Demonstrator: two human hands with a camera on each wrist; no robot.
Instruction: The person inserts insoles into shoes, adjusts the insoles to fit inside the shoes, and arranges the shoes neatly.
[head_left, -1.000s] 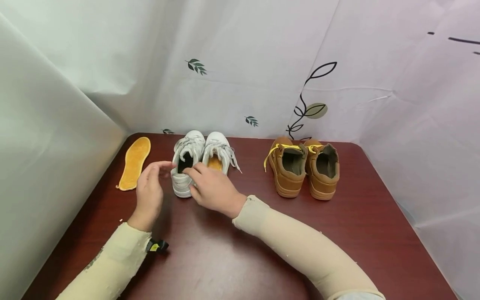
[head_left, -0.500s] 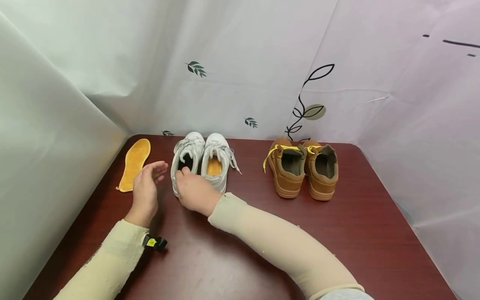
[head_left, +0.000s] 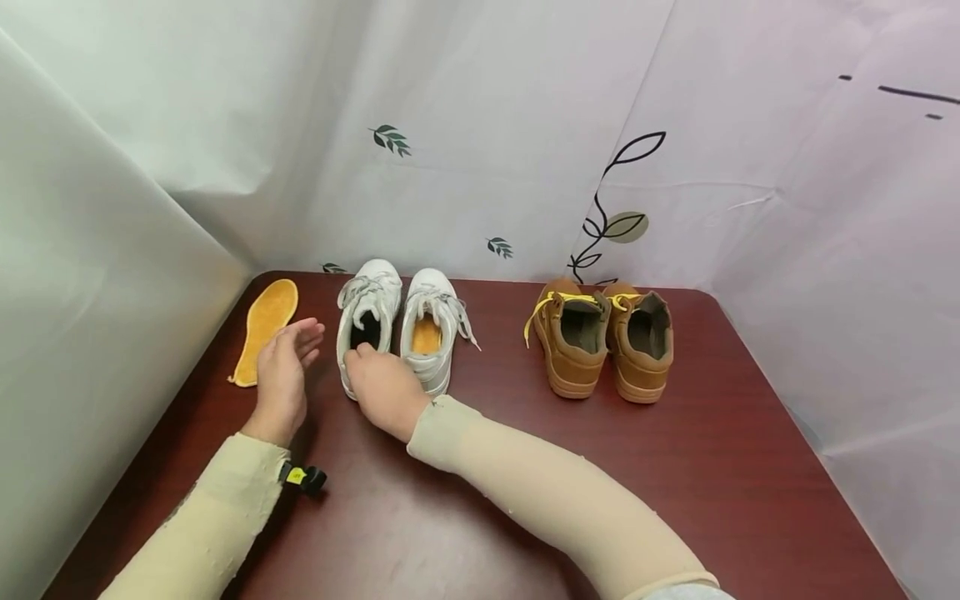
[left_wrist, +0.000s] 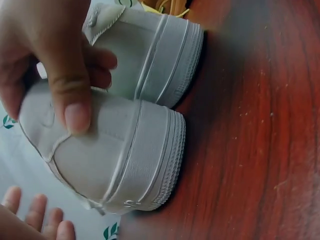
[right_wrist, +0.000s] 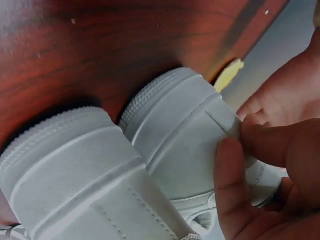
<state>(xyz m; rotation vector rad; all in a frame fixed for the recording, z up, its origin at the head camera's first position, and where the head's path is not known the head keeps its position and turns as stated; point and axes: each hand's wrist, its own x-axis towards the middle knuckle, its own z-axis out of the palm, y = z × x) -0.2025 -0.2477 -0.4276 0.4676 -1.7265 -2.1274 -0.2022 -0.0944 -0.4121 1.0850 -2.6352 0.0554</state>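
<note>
The heel collar of the left white sneaker [head_left: 378, 287] is pinched between the thumb and fingers of my right hand [head_left: 386, 392]. Its inside looks dark in the head view. In the left wrist view the right thumb [left_wrist: 77, 117] presses the back of the heel. My left hand [head_left: 281, 379] is held up just left of that sneaker, fingers extended, holding nothing. Beside it stands the right white sneaker [head_left: 429, 292], with an orange-yellow insole [head_left: 426, 335] showing inside. A loose orange-yellow insole [head_left: 264, 321] lies flat on the table beyond the left hand.
A pair of brown shoes with yellow laces, the nearer-left one [head_left: 573, 354] and its mate [head_left: 641, 354], stands to the right, heels toward me. The dark red table [head_left: 735, 467] is bounded by white patterned sheeting [head_left: 465, 150] behind and at both sides.
My right hand has gone from over the left sneaker's opening to its heel. That sneaker has shifted slightly left, opening a gap from its mate. My left hand has drawn slightly left.
</note>
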